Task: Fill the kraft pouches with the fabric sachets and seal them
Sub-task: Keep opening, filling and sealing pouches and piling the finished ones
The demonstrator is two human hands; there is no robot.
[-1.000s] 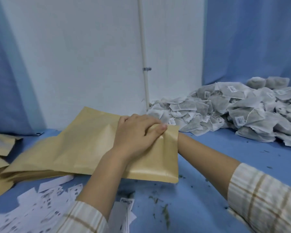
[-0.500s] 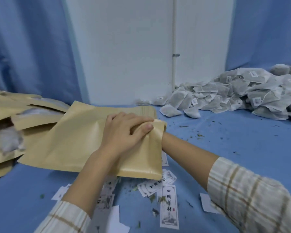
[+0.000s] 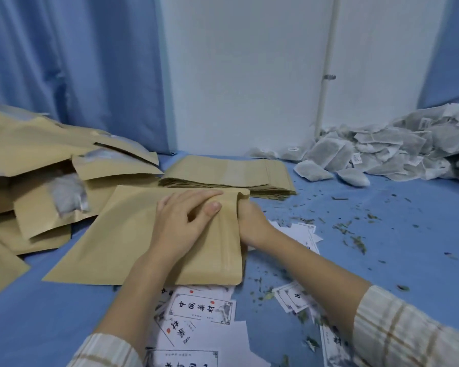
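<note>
A flat kraft pouch (image 3: 112, 242) lies on the blue table with its mouth pointing right. My left hand (image 3: 183, 223) rests on top of it near the mouth, thumb and fingers pinching a fold of the upper layer. My right hand (image 3: 252, 226) reaches into the mouth; its fingers are hidden inside. A heap of grey fabric sachets (image 3: 398, 152) sits at the far right against the wall. What is inside the pouch cannot be seen.
A stack of empty kraft pouches (image 3: 223, 173) lies just behind my hands. Filled pouches (image 3: 51, 181) pile up at the left. Printed paper labels (image 3: 202, 308) and dried leaf crumbs (image 3: 350, 234) litter the blue table (image 3: 382, 260) in front. A white wall and blue curtains close the back.
The view has swung left and down, bringing the pouch stack and filled pouches into sight. The pouch now lies flatter on the table. Both hands keep the same hold.
</note>
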